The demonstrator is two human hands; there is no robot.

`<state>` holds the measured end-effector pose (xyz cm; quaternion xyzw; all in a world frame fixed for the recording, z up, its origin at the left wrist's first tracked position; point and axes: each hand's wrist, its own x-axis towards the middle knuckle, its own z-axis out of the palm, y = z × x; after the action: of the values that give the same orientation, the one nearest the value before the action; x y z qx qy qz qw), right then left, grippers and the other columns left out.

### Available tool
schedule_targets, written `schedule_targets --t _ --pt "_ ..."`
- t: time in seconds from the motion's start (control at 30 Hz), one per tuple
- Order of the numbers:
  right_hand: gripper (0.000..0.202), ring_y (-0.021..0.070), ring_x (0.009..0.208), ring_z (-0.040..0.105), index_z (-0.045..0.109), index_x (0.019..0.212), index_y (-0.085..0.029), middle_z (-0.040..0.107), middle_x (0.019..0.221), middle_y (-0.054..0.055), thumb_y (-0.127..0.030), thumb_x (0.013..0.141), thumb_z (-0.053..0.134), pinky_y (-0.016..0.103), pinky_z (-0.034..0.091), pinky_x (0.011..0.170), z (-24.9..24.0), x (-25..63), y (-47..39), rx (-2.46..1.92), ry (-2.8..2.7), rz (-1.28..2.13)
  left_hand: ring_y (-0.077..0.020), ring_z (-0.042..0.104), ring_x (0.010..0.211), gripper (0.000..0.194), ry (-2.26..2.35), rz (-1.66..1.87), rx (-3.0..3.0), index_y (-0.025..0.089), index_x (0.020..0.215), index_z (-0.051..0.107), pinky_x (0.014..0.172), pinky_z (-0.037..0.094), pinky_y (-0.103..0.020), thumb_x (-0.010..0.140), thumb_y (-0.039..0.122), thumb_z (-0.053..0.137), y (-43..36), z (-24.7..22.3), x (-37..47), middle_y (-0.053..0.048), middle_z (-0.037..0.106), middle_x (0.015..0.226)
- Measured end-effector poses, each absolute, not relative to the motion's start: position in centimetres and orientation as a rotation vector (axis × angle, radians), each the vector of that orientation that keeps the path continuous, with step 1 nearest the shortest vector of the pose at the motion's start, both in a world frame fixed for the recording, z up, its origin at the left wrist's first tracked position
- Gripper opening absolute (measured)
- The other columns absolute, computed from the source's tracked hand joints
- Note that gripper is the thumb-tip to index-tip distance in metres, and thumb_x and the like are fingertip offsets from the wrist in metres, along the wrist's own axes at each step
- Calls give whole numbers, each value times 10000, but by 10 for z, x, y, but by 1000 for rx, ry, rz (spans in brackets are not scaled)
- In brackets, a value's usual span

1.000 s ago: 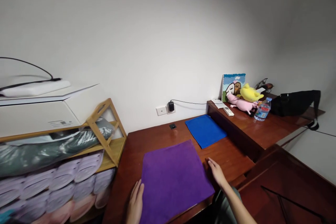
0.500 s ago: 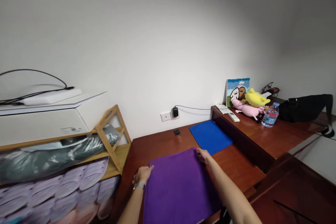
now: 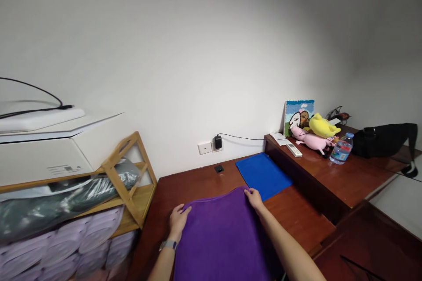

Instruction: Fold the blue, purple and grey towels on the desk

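Observation:
A purple cloth [image 3: 224, 237] spreads over the near part of the brown wooden desk [image 3: 184, 180]. My left hand [image 3: 179, 221], with a watch at the wrist, pinches its far left corner. The far right corner is pinched between the fingers of my right hand [image 3: 253, 197]. The cloth's far edge bows slightly between the hands. Behind my right hand, a blue cloth [image 3: 263, 175] lies flat on the desk near the raised section. The purple cloth's near edge is out of view.
Left stands a wooden shelf [image 3: 145, 193] with a white box [image 3: 42, 158], a wrapped bundle and purple slippers. On the raised right section are a water bottle [image 3: 342, 149], plush toys [image 3: 313, 140], a remote [image 3: 294, 150] and a black bag [image 3: 379, 140]. A plugged-in adapter [image 3: 218, 142] trails a cable.
The view has shifted slightly. Both hands still hold the purple cloth's corners; its far edge is now a little more curved, and the left hand's fingers look more spread.

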<state>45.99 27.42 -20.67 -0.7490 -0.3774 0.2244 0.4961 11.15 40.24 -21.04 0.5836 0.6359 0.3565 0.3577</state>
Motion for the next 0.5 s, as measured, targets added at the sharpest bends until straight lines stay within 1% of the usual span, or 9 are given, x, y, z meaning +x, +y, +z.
schedule_targets --t 0.07,0.13,0.2,0.3,0.37,0.4,0.5 --pt "486 282 796 696 634 703 -231 715 735 73 -700 814 573 368 565 779 -197 470 263 -1776 -915 521 -287 788 1069 605 1534 990 1491 132 1350 575 940 622 -387 833 433 672 397 -201 117 -159 794 1112" --pt "545 286 834 693 651 745 -221 739 804 91 -756 801 564 365 553 803 -188 487 247 -1726 -923 487 -279 786 1051 725 1422 1041 1504 152 1429 523 946 626 -394 815 497 693 388 -189 125 -118 791 1073" --pt "609 288 870 687 676 801 -207 751 861 100 -803 800 552 357 543 814 -178 511 228 -1685 -922 452 -273 781 1046 808 1279 1108 1504 177 1465 494 949 626 -395 795 569 720 377 -175 140 -95 782 1056" --pt "661 283 874 683 715 878 -183 760 900 105 -823 819 560 341 536 783 -158 559 202 -1636 -910 401 -285 772 1062 871 1069 1200 1468 204 1467 497 964 620 -419 775 664 760 364 -154 176 -96 775 1071" --pt "641 283 866 694 744 913 -167 770 910 110 -783 853 577 335 536 760 -139 596 196 -1636 -911 333 -291 771 1069 876 978 1209 1473 219 1464 500 961 621 -430 783 706 757 363 -144 208 -100 775 1098" --pt "607 280 867 705 758 931 -163 777 920 111 -739 888 571 330 537 755 -129 615 199 -1690 -925 277 -292 771 1073 869 944 1202 1487 224 1461 501 957 623 -432 791 720 748 367 -141 225 -101 775 1110" --pt "447 266 900 735 781 1004 -167 794 969 108 -535 994 528 319 537 794 -100 666 230 -2028 -963 66 -287 772 1065 824 903 1167 1561 215 1440 503 950 623 -426 831 736 691 399 -143 286 -105 776 1104"
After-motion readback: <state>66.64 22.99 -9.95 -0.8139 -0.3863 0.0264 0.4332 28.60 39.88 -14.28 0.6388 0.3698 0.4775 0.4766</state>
